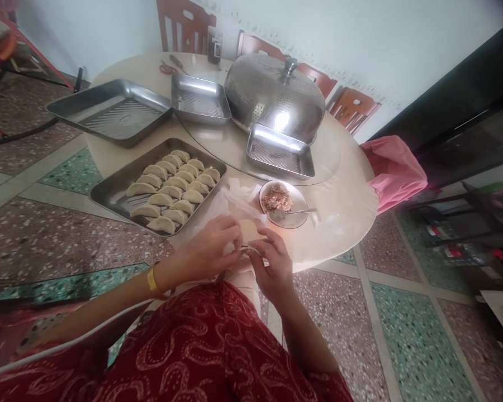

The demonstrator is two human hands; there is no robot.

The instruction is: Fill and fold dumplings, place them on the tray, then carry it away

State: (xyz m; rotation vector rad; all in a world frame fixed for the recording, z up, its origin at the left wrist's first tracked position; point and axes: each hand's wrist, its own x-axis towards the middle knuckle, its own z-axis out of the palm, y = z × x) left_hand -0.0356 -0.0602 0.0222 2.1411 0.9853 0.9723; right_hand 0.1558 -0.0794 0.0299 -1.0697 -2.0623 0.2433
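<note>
Between my two hands, at the near edge of the round table, is a small dumpling, partly hidden by the fingers. My left hand, with a yellow band at the wrist, pinches its left side. Thumb and fingers of my right hand close on its right side. Just beyond them lies a pale dumpling wrapper by a crumpled clear plastic sheet. A white bowl of meat filling, with a spoon in it, stands ahead of my right hand. Rows of folded dumplings fill much of a metal tray on the left.
Metal trays stand farther back, and a smaller one sits on the glass turntable. Behind it rises a large perforated metal dome cover. Scissors and a dark jar are at the back. A pink bag hangs at right.
</note>
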